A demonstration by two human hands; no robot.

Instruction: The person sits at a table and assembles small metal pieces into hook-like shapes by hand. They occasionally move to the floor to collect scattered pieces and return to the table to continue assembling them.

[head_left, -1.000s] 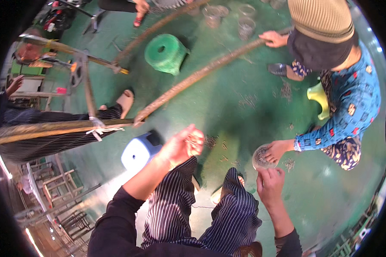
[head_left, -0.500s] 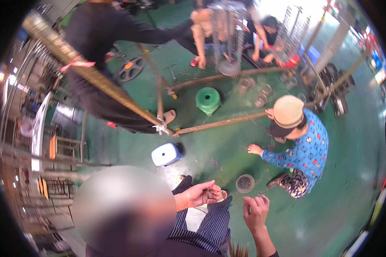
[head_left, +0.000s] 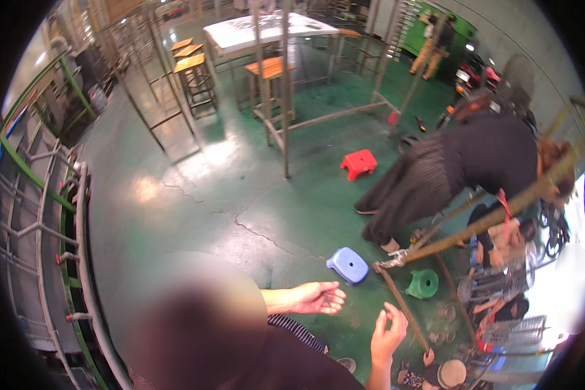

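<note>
1. Nearest, the right hand (head_left: 389, 330) is raised above the floor with its fingers bent and its thumb apart. This grip looks loosely open, and I make out nothing in it.
2. Just beside it, the left hand (head_left: 318, 299) reaches inward from its bare forearm, fingers softly curled. The grip seems half open; whether small pieces lie in the palm, I cannot tell.
3. The step in hand reads as a pause in handling: the hands are apart, and neither seems to touch the things around them. Reaching the floor from here would call for lowering a hand and drawing the fingers together.
4. Below and between the hands, a round bowl (head_left: 348, 359) sits on the floor near the dark clothing; its contents are too small to tell. A faint heap of bits (head_left: 355, 322) lies on the floor between the hands.
5. Just beyond the left hand stands a blue stool (head_left: 349, 264), with a green stool (head_left: 424, 284) to its right, past a slanting pole (head_left: 403, 309).
6. Farther off, a co-worker in black (head_left: 487, 153) bends over a thick pole (head_left: 484, 223); a red stool (head_left: 359, 164) stands behind.
7. Farthest, wooden stools (head_left: 190, 63) stand near a white desk (head_left: 240, 40).
</note>
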